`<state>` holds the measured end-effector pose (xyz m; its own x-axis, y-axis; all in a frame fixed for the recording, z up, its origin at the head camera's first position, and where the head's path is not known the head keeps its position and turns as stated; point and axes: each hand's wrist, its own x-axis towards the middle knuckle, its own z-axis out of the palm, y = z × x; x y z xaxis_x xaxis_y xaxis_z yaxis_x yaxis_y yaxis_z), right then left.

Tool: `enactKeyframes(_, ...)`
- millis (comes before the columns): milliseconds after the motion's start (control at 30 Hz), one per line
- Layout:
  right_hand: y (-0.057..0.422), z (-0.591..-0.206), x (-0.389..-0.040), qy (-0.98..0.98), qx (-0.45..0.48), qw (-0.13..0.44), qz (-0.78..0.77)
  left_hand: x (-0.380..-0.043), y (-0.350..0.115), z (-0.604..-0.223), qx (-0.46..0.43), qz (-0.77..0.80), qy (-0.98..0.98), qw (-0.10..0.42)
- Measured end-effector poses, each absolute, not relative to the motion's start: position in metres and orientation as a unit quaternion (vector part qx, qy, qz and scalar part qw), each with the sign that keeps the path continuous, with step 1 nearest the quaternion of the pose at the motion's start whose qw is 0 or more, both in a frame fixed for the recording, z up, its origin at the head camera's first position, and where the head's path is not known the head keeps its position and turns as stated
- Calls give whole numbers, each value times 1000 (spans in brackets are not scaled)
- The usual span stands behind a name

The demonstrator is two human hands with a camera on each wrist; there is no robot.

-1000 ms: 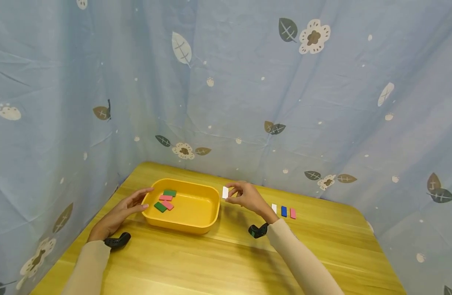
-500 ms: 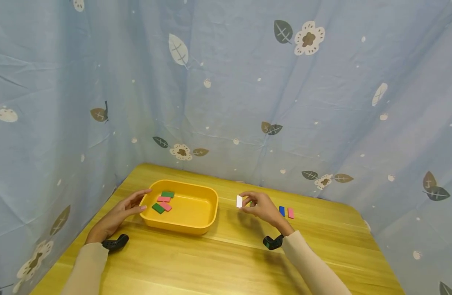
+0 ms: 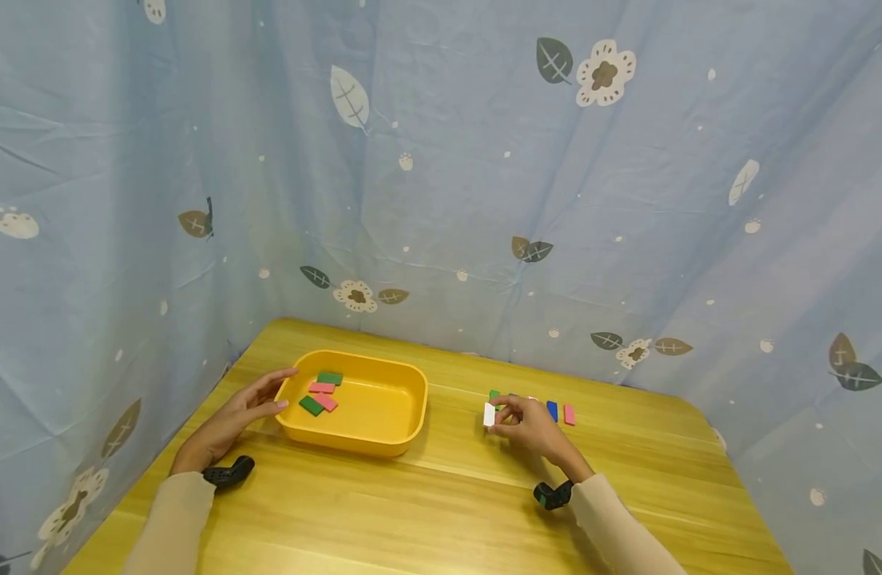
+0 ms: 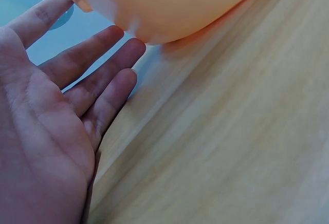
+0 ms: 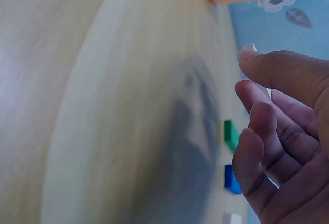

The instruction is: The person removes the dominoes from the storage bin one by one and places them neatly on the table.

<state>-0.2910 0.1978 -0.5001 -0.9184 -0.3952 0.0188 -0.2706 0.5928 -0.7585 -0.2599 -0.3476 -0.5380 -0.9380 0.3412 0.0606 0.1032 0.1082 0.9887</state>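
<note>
In the head view a white rectangular block (image 3: 489,414) is pinched between the thumb and fingers of my right hand (image 3: 530,427), just above the table. Behind that hand stand a green block (image 3: 494,395), a blue block (image 3: 552,410) and a pink block (image 3: 570,414); the hand partly covers others in this row. My left hand (image 3: 232,415) touches the left rim of a yellow plastic tub (image 3: 355,443) with extended fingers. Inside the tub lie green blocks (image 3: 311,406) and pink blocks (image 3: 326,401). The left wrist view shows the fingers (image 4: 97,75) against the tub's side.
A wooden table (image 3: 383,511) carries everything. A blue curtain (image 3: 441,200) printed with leaves and flowers hangs behind and at both sides. The tub sits on the table's left part, and the block row stands to its right.
My right hand has carried the white block rightward and down, away from the tub's right edge to the front of the block row. My left hand stays at the tub's rim.
</note>
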Motion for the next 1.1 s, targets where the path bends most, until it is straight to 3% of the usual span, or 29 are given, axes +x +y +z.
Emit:
enactKeyframes(533,215,-523,-293,884,-163,90,-428,-260,-349,-538,160,629,758,63)
enactKeyframes(1100,214,-527,-295,892,-182,103,-401,-261,-349,-541,162,645,742,83)
